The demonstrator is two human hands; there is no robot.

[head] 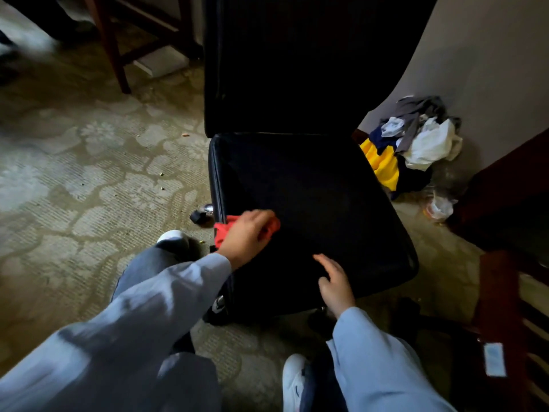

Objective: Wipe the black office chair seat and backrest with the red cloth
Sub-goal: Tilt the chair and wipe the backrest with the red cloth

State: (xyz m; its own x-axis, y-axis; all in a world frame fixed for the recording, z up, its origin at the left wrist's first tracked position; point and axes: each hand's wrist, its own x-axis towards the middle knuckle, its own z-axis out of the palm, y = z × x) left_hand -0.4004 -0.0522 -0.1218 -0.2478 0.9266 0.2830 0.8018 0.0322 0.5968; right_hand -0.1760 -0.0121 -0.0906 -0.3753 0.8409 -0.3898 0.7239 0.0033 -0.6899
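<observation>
The black office chair stands in front of me, its seat facing me and its tall backrest rising behind it. My left hand grips the red cloth at the seat's front left edge, with cloth showing on both sides of the hand. My right hand rests on the seat's front edge, fingers relaxed and spread, holding nothing.
A pile of clothes, yellow, white and grey, lies on the floor right of the chair against the wall. A wooden chair leg stands at the back left. Dark wooden furniture is at the right. Patterned carpet spreads to the left.
</observation>
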